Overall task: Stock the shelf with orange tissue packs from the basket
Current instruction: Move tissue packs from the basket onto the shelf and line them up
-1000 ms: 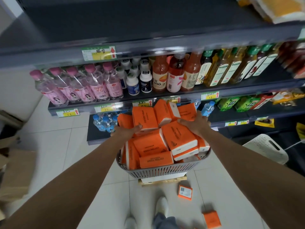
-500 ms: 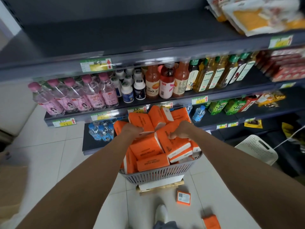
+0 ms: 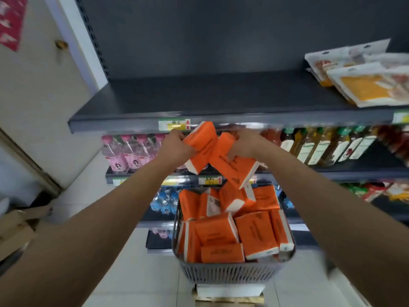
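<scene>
A grey slatted basket stands low in front of me, piled with several orange tissue packs. My left hand grips one orange tissue pack raised above the basket. My right hand grips a second orange pack, tilted, its upper end touching the first. Both packs hang just below the front edge of the dark top shelf, whose left and middle part is bare.
Flat snack bags lie on the top shelf at right. Pink-capped bottles and oil bottles fill the shelf below. The basket sits on a white box. Cardboard lies at left by the wall.
Both hands took hold of a pack each in the basket and lifted them up toward the top shelf edge. My view tilted upward, showing more of the top shelf.
</scene>
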Motion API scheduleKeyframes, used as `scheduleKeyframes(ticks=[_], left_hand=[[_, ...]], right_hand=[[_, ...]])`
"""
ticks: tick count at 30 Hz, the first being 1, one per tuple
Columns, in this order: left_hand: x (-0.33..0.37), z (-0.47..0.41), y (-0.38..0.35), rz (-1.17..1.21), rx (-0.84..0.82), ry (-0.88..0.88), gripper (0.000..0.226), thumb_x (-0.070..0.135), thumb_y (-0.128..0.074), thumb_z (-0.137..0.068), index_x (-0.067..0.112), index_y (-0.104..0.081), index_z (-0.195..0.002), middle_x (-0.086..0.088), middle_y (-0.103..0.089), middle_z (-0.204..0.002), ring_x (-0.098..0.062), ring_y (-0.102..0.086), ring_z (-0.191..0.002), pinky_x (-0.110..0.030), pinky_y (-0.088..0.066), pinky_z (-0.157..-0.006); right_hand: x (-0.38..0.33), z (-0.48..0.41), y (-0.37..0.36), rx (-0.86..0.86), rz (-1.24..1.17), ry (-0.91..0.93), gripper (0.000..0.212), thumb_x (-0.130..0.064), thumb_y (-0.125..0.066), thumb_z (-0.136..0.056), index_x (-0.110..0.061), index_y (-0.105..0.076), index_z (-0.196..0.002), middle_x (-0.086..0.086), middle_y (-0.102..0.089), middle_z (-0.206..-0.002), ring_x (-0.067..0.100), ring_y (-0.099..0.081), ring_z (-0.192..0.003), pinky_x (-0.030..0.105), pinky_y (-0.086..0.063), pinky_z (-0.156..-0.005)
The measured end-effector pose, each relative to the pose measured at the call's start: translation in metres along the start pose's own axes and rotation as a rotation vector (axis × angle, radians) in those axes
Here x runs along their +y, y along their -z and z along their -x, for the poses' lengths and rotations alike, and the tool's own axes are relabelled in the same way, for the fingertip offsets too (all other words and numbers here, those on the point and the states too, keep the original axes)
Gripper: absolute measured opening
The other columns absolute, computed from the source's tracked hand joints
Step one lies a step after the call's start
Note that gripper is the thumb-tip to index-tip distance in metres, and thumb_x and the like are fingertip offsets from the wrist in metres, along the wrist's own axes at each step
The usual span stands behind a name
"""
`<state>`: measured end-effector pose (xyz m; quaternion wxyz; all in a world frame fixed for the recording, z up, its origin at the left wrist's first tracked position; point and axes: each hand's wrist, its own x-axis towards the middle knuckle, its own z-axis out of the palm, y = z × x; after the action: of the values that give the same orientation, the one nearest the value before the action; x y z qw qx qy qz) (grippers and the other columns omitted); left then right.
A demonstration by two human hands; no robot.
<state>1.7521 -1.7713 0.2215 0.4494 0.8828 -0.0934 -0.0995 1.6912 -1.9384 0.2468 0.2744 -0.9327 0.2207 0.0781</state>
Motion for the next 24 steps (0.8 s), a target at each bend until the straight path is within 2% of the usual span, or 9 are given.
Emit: scheduleKeyframes(ticks=[3,6,8,12,14,16,18,21,24], left_hand=[[0.021,-0.006,0.045,-0.003,0.154,-0.068,0.034,0.004,-0.065,-0.074,0.012,-0.045,-0.100,0.003,-0.047,-0.079,-0.013,-0.048,-0.068,-0.026,-0.041,-0.055],[0.033,-0.017,0.086,0.003,0.255,-0.112,0.034,0.003,-0.066,-0.073,0.012,-0.046,-0.099,-0.001,-0.052,-0.089,-0.020,-0.050,-0.082,-0.027,-0.042,-0.058],[0.036,-0.029,0.111,0.038,0.281,-0.105,0.035,0.003,-0.068,-0.074,0.012,-0.047,-0.101,-0.004,-0.052,-0.099,-0.020,-0.050,-0.088,-0.028,-0.041,-0.064],[0.035,-0.065,0.157,0.086,0.318,-0.097,0.037,0.003,-0.069,-0.074,0.010,-0.053,-0.107,-0.006,-0.055,-0.104,-0.022,-0.053,-0.094,-0.035,-0.049,-0.079],[0.030,-0.090,0.178,0.114,0.326,-0.098,0.040,-0.001,-0.068,-0.075,0.008,-0.054,-0.111,-0.006,-0.055,-0.106,-0.023,-0.053,-0.097,-0.038,-0.050,-0.087],[0.023,-0.117,0.197,0.120,0.323,-0.121,0.039,-0.006,-0.064,-0.076,0.008,-0.055,-0.111,-0.007,-0.055,-0.105,-0.023,-0.052,-0.095,-0.034,-0.048,-0.079],[0.014,-0.148,0.215,0.119,0.303,-0.136,0.039,-0.009,-0.061,-0.077,0.008,-0.055,-0.112,-0.008,-0.054,-0.104,-0.023,-0.051,-0.092,-0.033,-0.046,-0.072],[-0.003,-0.196,0.238,0.123,0.265,-0.115,0.041,-0.010,-0.059,-0.080,0.008,-0.055,-0.117,-0.008,-0.050,-0.104,-0.023,-0.050,-0.094,-0.039,-0.048,-0.085],[-0.022,-0.247,0.257,0.139,0.202,-0.115,0.039,-0.011,-0.057,-0.082,0.010,-0.055,-0.114,-0.012,-0.051,-0.101,-0.025,-0.051,-0.088,-0.035,-0.045,-0.072]], right_hand=[[-0.042,-0.001,0.027,0.044,0.015,0.105,0.050,-0.021,-0.080,-0.066,-0.005,-0.063,-0.110,0.009,-0.065,-0.107,0.025,-0.061,-0.090,0.031,-0.051,-0.075],[-0.079,-0.006,0.050,0.085,-0.007,0.193,0.050,-0.019,-0.079,-0.069,-0.003,-0.060,-0.113,0.011,-0.063,-0.110,0.026,-0.060,-0.093,0.032,-0.050,-0.075],[-0.102,-0.015,0.060,0.124,-0.033,0.247,0.046,-0.017,-0.078,-0.070,-0.004,-0.060,-0.111,0.011,-0.063,-0.109,0.027,-0.061,-0.095,0.034,-0.051,-0.079],[-0.143,-0.046,0.070,0.208,0.009,0.313,0.037,-0.012,-0.073,-0.072,-0.007,-0.056,-0.105,0.008,-0.059,-0.104,0.023,-0.054,-0.087,0.031,-0.046,-0.072],[-0.163,-0.069,0.068,0.260,0.035,0.320,0.027,-0.012,-0.068,-0.077,-0.013,-0.052,-0.099,0.007,-0.058,-0.110,0.026,-0.053,-0.095,0.035,-0.045,-0.082],[-0.183,-0.096,0.062,0.328,0.078,0.308,0.025,-0.014,-0.063,-0.081,-0.017,-0.051,-0.102,0.006,-0.055,-0.118,0.029,-0.050,-0.111,0.040,-0.037,-0.091],[-0.203,-0.122,0.056,0.407,0.148,0.289,0.034,-0.014,-0.060,-0.084,-0.019,-0.052,-0.117,0.008,-0.051,-0.126,0.032,-0.044,-0.121,0.045,-0.033,-0.098],[-0.233,-0.160,0.048,0.459,0.250,0.271,0.043,-0.013,-0.056,-0.087,-0.024,-0.050,-0.128,0.012,-0.044,-0.130,0.035,-0.037,-0.125,0.049,-0.029,-0.103],[-0.264,-0.201,0.039,0.444,0.320,0.248,0.048,-0.011,-0.053,-0.089,-0.030,-0.045,-0.132,0.012,-0.039,-0.132,0.038,-0.030,-0.126,0.053,-0.025,-0.106]])
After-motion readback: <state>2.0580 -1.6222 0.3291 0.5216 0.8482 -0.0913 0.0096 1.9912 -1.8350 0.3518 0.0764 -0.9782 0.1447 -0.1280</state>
